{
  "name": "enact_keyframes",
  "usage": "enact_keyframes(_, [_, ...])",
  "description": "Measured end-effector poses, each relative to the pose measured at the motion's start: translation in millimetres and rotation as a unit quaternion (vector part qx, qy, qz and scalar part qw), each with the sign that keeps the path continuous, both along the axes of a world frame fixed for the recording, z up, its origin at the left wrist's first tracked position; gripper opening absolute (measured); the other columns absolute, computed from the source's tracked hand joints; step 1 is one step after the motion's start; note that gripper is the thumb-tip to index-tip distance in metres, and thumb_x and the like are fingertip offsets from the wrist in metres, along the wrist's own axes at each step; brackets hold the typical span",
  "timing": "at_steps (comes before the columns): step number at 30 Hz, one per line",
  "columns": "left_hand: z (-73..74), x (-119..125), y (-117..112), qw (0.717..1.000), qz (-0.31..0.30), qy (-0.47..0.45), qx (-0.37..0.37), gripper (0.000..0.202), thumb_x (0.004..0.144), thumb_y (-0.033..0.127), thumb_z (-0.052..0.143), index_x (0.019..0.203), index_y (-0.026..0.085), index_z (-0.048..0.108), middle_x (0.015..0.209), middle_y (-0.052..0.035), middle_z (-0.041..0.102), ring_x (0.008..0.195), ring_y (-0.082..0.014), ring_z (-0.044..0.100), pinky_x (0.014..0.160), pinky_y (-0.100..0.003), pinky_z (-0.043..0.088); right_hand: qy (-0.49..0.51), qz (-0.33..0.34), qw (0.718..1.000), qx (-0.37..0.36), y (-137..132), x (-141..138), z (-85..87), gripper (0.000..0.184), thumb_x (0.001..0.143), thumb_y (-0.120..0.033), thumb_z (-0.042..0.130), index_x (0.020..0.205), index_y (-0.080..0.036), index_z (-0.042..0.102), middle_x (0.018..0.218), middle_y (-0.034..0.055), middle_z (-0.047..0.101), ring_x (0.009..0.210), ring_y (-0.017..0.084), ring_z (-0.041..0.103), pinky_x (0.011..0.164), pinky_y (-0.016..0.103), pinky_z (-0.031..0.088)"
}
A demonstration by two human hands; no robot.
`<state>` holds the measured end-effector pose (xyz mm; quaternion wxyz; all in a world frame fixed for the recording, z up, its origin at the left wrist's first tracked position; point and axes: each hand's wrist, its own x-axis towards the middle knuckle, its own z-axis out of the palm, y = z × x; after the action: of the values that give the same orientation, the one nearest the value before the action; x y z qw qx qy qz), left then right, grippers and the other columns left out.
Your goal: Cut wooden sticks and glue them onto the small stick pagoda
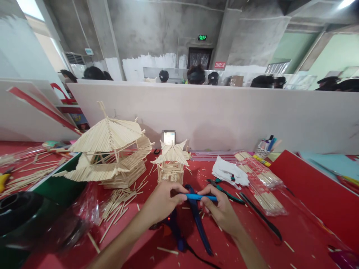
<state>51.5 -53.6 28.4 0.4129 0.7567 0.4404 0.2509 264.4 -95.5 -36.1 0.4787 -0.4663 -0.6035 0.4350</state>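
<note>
Both my hands hold a slim blue pen (pixel 193 196) level above the red table. My left hand (pixel 165 200) pinches its left end between thumb and fingertips. Around its right part, the fingers of my right hand (pixel 217 207) are closed. Beneath my hands lie a dark blue glue gun (pixel 176 231) with a small red light and a long dark blue tool (pixel 199 220), partly hidden. Just beyond stands a small pavilion model made of wooden sticks (pixel 171 162). A larger stick pavilion (pixel 112 149) is at the left.
Green-handled cutters (pixel 230 194), a white cloth (pixel 228 172), a black strip (pixel 263 220) and bagged sticks (pixel 266 194) lie at the right. Loose sticks (pixel 117 205) are scattered at the left, near a dark round container (pixel 28 220). A white partition (pixel 224 112) closes the back.
</note>
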Motion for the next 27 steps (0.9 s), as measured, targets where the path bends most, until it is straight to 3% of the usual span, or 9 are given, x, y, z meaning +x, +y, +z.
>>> enact_keyframes(4, [0.3, -4.8, 4.1, 1.000, -0.003, 0.022, 0.008, 0.017, 0.081, 0.026, 0.062, 0.085, 0.018, 0.076, 0.081, -0.0017, 0.075, 0.078, -0.0176, 0.065, 0.074, -0.026, 0.046, -0.011, -0.010, 1.000, 0.001, -0.9, -10.4, 1.7, 0.031, 0.093, -0.051, 0.054, 0.094, -0.020, 0.059, 0.070, -0.0007, 0.060, 0.054, 0.012, 0.054, 0.049, 0.022, 0.044])
enact_keyframes(8, [2.7, -16.5, 12.9, 0.997, -0.012, 0.075, 0.008, 0.019, 0.081, 0.032, 0.064, 0.094, 0.022, 0.075, 0.094, -0.0022, 0.077, 0.087, -0.0198, 0.068, 0.077, -0.026, 0.047, -0.107, 0.009, 0.994, 0.013, -1.2, -12.3, 14.4, 0.028, 0.095, -0.045, 0.051, 0.097, -0.020, 0.063, 0.078, 0.0022, 0.066, 0.068, 0.017, 0.063, 0.060, 0.026, 0.049])
enact_keyframes(11, [9.3, -33.0, 23.2, 0.991, 0.039, 0.119, 0.056, 0.019, 0.085, 0.035, 0.060, 0.094, 0.022, 0.071, 0.093, -0.0027, 0.076, 0.084, -0.0208, 0.069, 0.075, -0.028, 0.047, -0.166, -0.052, 0.983, 0.055, 5.6, 1.8, 10.7, 0.026, 0.097, -0.039, 0.047, 0.102, -0.020, 0.064, 0.094, 0.0061, 0.070, 0.085, 0.021, 0.067, 0.075, 0.031, 0.051])
enact_keyframes(14, [13.9, -49.9, 34.3, 0.970, 0.092, 0.181, 0.136, 0.020, 0.090, 0.036, 0.054, 0.088, 0.022, 0.068, 0.086, -0.0035, 0.075, 0.079, -0.0225, 0.067, 0.074, -0.032, 0.046, -0.237, -0.160, 0.950, 0.125, 18.3, 22.9, -7.0, 0.027, 0.095, -0.029, 0.041, 0.103, -0.019, 0.065, 0.104, 0.0097, 0.070, 0.100, 0.025, 0.064, 0.089, 0.038, 0.049])
enact_keyframes(17, [9.2, -58.7, 42.8, 0.948, 0.118, 0.212, 0.204, 0.019, 0.091, 0.032, 0.052, 0.089, 0.021, 0.067, 0.092, -0.0058, 0.074, 0.087, -0.0257, 0.067, 0.080, -0.036, 0.046, -0.352, -0.185, 0.903, 0.163, 27.2, 33.8, -22.8, 0.030, 0.091, -0.020, 0.040, 0.102, -0.018, 0.068, 0.108, 0.0129, 0.069, 0.105, 0.028, 0.062, 0.095, 0.044, 0.047])
enact_keyframes(20, [-1.7, -59.5, 47.4, 0.945, 0.119, 0.192, 0.238, 0.018, 0.091, 0.029, 0.052, 0.094, 0.021, 0.068, 0.098, -0.0072, 0.074, 0.092, -0.0260, 0.067, 0.084, -0.037, 0.047, -0.451, -0.170, 0.864, 0.148, 24.2, 24.1, -23.0, 0.026, 0.090, -0.022, 0.048, 0.102, -0.018, 0.071, 0.111, 0.0139, 0.068, 0.106, 0.030, 0.061, 0.092, 0.045, 0.047])
enact_keyframes(22, [-7.9, -58.5, 48.8, 0.946, 0.114, 0.174, 0.247, 0.018, 0.091, 0.027, 0.052, 0.096, 0.021, 0.068, 0.100, -0.0071, 0.075, 0.091, -0.0250, 0.068, 0.085, -0.036, 0.048, -0.490, -0.126, 0.854, 0.119, 16.6, 9.3, -16.9, 0.024, 0.092, -0.030, 0.054, 0.104, -0.018, 0.070, 0.107, 0.0130, 0.069, 0.101, 0.030, 0.063, 0.089, 0.045, 0.048])
enact_keyframes(27, [-13.5, -58.1, 49.8, 0.944, 0.117, 0.148, 0.270, 0.014, 0.091, 0.023, 0.054, 0.093, 0.020, 0.068, 0.100, -0.0056, 0.075, 0.094, -0.0241, 0.068, 0.085, -0.035, 0.049, -0.523, -0.070, 0.846, 0.077, -0.1, -22.2, -8.2, 0.047, 0.081, -0.042, 0.072, 0.121, -0.018, 0.065, 0.113, 0.0155, 0.068, 0.108, 0.038, 0.061, 0.090, 0.053, 0.048])
